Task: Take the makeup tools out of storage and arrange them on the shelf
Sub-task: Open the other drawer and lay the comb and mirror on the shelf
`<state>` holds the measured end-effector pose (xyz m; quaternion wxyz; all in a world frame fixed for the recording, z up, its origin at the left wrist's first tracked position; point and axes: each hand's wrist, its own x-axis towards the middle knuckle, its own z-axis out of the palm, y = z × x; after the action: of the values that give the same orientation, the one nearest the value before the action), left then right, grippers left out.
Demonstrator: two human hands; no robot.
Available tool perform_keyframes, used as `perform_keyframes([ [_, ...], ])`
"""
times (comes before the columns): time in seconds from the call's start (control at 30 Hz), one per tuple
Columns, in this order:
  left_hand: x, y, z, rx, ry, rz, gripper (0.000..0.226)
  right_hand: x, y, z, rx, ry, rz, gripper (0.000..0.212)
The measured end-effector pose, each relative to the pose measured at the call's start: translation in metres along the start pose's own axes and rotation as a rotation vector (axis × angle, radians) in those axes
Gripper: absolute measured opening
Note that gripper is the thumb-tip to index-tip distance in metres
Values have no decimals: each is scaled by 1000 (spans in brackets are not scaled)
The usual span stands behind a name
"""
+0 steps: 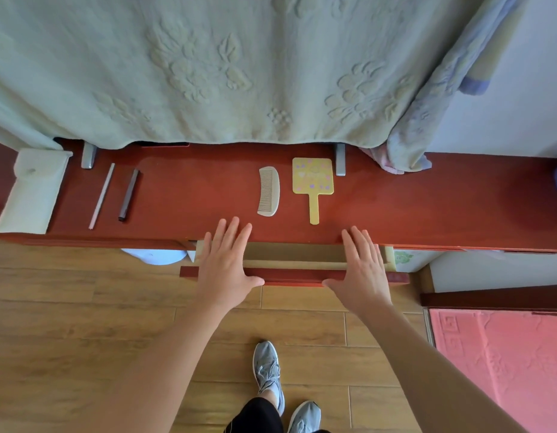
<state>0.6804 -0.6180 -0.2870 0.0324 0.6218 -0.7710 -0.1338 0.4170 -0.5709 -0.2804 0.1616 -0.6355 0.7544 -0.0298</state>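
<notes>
**Both hands flat over a slightly open drawer, tools laid out on the shelf**

I look straight down at a long red wooden shelf (189,189) that runs left to right. A pale green blanket (208,67) hangs along its far side.

My left hand (224,267) and right hand (363,270) are both open, with fingers straight and a little spread, and they hold nothing. They lie side by side, well apart, over the red front of a drawer (297,275) that sticks out a little from under the shelf's near edge. My fingertips reach over that near edge. I cannot tell how firmly the palms press on the drawer front.

The makeup tools lie on the shelf:
- A cream comb (269,191) lies just beyond my left hand, its teeth facing left.
- A yellow hand mirror (313,179) lies just right of the comb, with its handle pointing toward me.
- A thin pink stick (101,195) and a dark stick (129,195) lie side by side, well to the left and not touching.
- A white pouch (33,190) lies at the far left end, beside the pink stick.

Below the shelf is a wooden floor (68,307), where my grey shoes (267,370) stand. A pink mat (502,364) lies to the right.
</notes>
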Motion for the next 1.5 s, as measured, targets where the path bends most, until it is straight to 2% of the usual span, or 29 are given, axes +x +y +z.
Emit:
perform_keyframes([
  [0.17,10,-5,4,-70,52,22,98,12,0,-1,50,15,13,95],
  [0.47,13,-8,9,-121,147,45,85,16,5,1,92,84,20,84],
  [0.63,19,-15,13,-146,234,79,69,20,5,14,105,220,25,71],
  [0.97,38,-13,31,-182,432,6,35,36,-6,43,167,522,130,50],
  [1.17,41,-16,40,-145,489,29,33,38,-4,50,117,565,116,50],
  [1.5,40,-16,39,-157,470,37,32,37,-6,48,119,551,125,49],
])
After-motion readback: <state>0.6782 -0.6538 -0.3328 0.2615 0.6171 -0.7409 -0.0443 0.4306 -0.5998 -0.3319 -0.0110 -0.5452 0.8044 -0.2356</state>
